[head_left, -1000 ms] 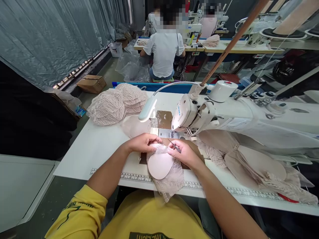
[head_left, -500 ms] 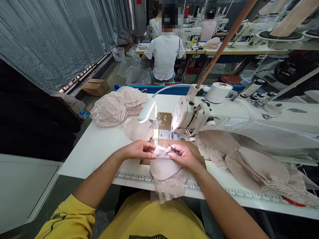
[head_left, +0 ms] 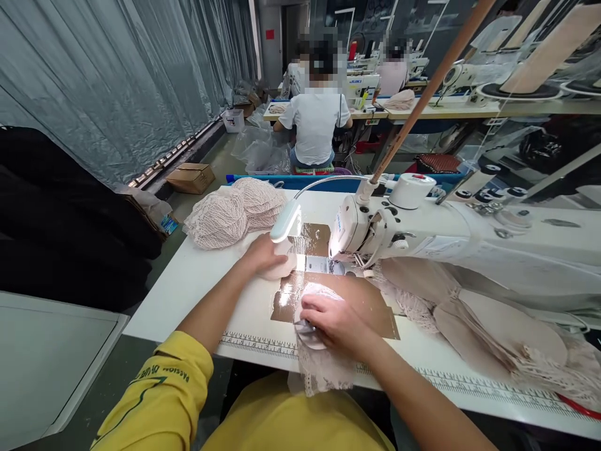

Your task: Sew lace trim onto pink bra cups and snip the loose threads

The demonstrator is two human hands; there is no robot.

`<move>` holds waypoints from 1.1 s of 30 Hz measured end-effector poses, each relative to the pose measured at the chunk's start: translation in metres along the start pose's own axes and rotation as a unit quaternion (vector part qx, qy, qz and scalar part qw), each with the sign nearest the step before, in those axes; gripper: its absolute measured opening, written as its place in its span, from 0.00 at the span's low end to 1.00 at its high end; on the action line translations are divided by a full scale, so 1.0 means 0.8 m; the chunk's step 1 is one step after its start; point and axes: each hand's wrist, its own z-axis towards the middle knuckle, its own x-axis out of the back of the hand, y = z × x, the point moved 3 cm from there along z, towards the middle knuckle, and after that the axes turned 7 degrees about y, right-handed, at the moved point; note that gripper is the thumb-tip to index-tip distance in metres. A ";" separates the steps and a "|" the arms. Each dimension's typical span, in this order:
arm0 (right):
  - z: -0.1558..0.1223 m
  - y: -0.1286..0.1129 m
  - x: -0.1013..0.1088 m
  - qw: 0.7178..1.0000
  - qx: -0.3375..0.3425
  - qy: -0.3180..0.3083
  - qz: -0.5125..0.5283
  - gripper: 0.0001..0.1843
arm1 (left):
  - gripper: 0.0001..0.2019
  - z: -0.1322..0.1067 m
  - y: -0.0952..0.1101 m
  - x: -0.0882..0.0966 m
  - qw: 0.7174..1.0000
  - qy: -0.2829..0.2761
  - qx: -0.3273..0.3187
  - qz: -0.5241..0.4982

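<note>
My right hand lies fingers-down on a lace-covered cup piece, pressing it to the brown plate in front of the sewing machine's needle. The piece's lace edge hangs over the table's front. A small dark tool tip shows under this hand's fingers. My left hand is stretched out to the left of the needle and touches a beige foam pad. Its fingertips sit under the lamp head, so its grip does not show.
A white sewing machine fills the right of the table. A heap of lace cups lies at the back left, and sewn pieces pile at the right. A ruler strip runs along the front edge. Other people sit at machines ahead.
My left hand let go of the cup piece and reached forward-left to the foam pad. My right hand turned palm down and pressed the piece flat on the plate.
</note>
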 end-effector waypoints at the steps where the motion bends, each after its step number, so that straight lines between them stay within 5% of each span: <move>1: -0.001 0.001 0.000 0.999 -0.014 -0.032 -0.005 0.08 | 0.26 0.004 -0.003 -0.007 1.000 -0.017 0.011 -0.016; 5: -0.016 0.025 0.021 0.977 -0.179 -0.111 -0.041 0.11 | 0.09 -0.008 -0.009 -0.029 0.986 -0.097 0.032 -0.130; 7: -0.023 0.035 0.035 0.965 -0.233 -0.117 -0.026 0.11 | 0.08 -0.020 -0.006 -0.031 0.972 -0.120 0.027 -0.199; 12: -0.014 0.047 0.047 0.949 -0.296 -0.006 0.107 0.09 | 0.13 -0.036 0.004 -0.032 0.930 -0.151 0.004 -0.335; 17: 0.011 0.052 0.028 0.926 -0.342 0.058 0.149 0.15 | 0.15 -0.038 0.007 -0.034 0.903 -0.152 0.005 -0.402; 21: 0.029 0.047 0.008 0.938 -0.307 0.044 0.154 0.08 | 0.12 -0.044 0.012 -0.035 0.909 -0.150 -0.022 -0.389; 24: 0.031 0.046 -0.002 0.943 -0.294 0.034 0.152 0.15 | 0.19 -0.048 0.016 -0.038 0.906 -0.187 -0.071 -0.373; 33: 0.020 0.052 0.004 0.887 -0.343 0.075 0.299 0.12 | 0.25 -0.055 0.030 -0.032 0.943 -0.208 -0.166 -0.200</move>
